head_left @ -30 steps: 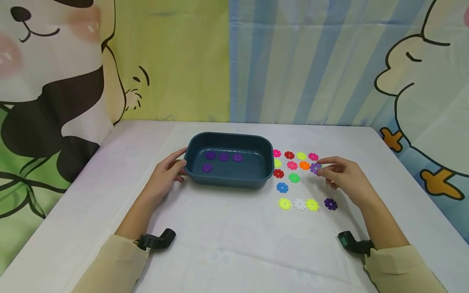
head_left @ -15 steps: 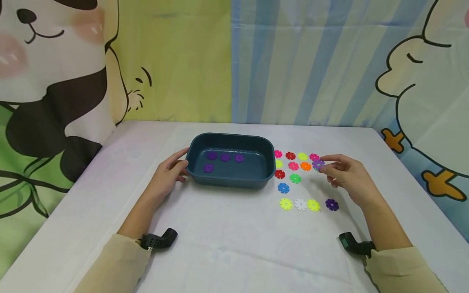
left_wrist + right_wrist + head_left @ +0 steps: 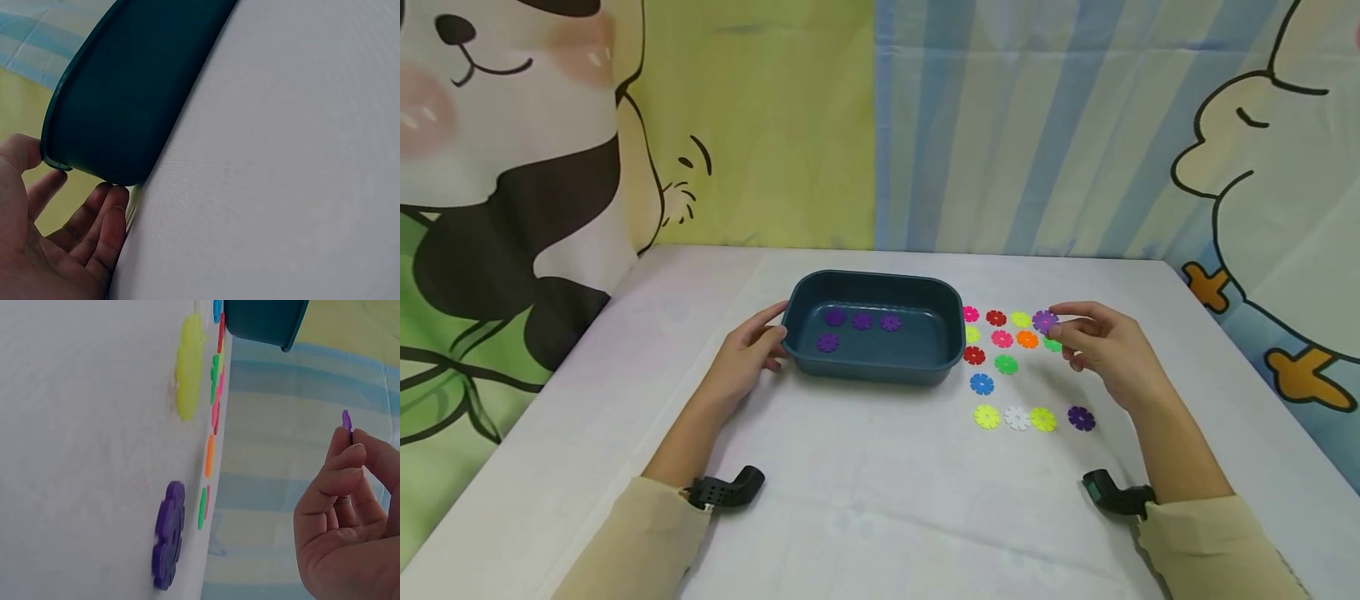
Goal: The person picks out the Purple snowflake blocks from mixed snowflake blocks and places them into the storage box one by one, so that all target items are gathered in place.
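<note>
My left hand (image 3: 736,357) holds the left end of a dark teal plastic tub (image 3: 872,371), thumb at its rim and other fingers against the end wall, as the left wrist view (image 3: 125,94) also shows. Several purple flower-shaped discs (image 3: 862,321) lie flat inside the tub. Between thumb and forefinger my right hand (image 3: 1108,350) pinches another purple flower-shaped disc (image 3: 1045,322), held on edge above the table in the right wrist view. A green disc (image 3: 1052,344) lies partly hidden beneath those fingers.
Several flat flower discs in pink, red, yellow, orange and green lie right of the tub, with a blue disc (image 3: 982,384) nearer. In front are yellow discs (image 3: 987,417), a white disc (image 3: 1017,418) and a dark purple disc (image 3: 1082,418). A printed cloth (image 3: 775,125) hangs behind the table.
My right hand has moved slightly away from me with the pinched purple disc, uncovering part of the green disc. The left hand keeps its place at the tub; the view shifted slightly.
</note>
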A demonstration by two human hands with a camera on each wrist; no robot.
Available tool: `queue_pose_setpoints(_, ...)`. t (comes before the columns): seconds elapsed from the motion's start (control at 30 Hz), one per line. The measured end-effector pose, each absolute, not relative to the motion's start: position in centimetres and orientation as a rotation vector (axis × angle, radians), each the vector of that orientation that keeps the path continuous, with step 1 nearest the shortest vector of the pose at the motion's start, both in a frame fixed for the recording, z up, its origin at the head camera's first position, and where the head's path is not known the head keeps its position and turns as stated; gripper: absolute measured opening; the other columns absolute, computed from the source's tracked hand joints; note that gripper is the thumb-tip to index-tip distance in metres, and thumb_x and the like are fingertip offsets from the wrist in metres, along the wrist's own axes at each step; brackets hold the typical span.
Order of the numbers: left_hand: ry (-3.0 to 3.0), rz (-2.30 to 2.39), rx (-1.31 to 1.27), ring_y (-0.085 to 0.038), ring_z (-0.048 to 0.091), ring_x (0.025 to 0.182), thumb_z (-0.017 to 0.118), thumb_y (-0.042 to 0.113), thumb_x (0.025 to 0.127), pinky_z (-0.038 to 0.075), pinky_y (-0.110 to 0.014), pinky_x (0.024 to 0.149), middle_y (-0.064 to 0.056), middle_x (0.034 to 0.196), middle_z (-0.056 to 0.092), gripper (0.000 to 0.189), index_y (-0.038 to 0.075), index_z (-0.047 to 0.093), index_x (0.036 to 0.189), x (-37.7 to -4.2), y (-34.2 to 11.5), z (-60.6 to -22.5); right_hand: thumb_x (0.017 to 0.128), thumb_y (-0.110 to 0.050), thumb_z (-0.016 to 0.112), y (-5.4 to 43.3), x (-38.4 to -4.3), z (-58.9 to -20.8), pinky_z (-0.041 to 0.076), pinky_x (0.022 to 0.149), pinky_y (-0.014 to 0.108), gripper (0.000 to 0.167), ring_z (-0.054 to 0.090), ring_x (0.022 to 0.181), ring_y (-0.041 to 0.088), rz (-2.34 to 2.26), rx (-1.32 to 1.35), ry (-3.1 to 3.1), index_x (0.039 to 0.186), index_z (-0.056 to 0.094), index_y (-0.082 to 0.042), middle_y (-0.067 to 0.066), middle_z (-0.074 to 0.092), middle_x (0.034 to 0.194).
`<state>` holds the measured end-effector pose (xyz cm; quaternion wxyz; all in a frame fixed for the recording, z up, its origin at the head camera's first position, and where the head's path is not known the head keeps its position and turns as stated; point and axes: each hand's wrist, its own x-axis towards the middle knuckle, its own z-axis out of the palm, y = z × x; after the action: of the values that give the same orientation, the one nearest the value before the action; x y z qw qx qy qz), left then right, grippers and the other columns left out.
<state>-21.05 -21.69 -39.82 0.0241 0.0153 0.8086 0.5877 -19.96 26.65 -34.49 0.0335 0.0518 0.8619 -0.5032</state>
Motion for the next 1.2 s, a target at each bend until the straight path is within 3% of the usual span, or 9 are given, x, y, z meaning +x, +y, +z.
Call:
queue_pose_setpoints(0.67, 2.507, 1.814, 0.033, -0.016, 0.068, 0.091, 0.052, 0.030, 0.109, 0.057, -0.022, 0.077, -0.023, 0.130, 0.064, 0.050, 0.027, 0.044, 0.158, -21.1, -21.8, -40.0, 0.099, -0.036, 0.071, 22.9, -20.9, -32.9, 0.058, 0.074, 0.024, 0.046, 0.063, 0.079, 0.013, -1.756, 0.031, 2.515, 0.139, 0.058, -0.019, -0.012, 0.070, 0.100)
queue_pose_setpoints(1.2, 2.480, 1.860, 0.058, -0.010, 0.067, 0.088, 0.052, 0.027, 0.108, 0.057, -0.022, 0.076, -0.023, 0.129, 0.063, 0.050, 0.026, 0.044, 0.158, -21.0, -21.6, -40.0, 0.098, -0.031, 0.072, 20.4, -21.6, -32.4, 0.057, 0.074, 0.026, 0.043, 0.060, 0.080, 0.017, -1.862, -0.012, 2.409, 0.137, 0.060, -0.018, -0.006, 0.071, 0.099)
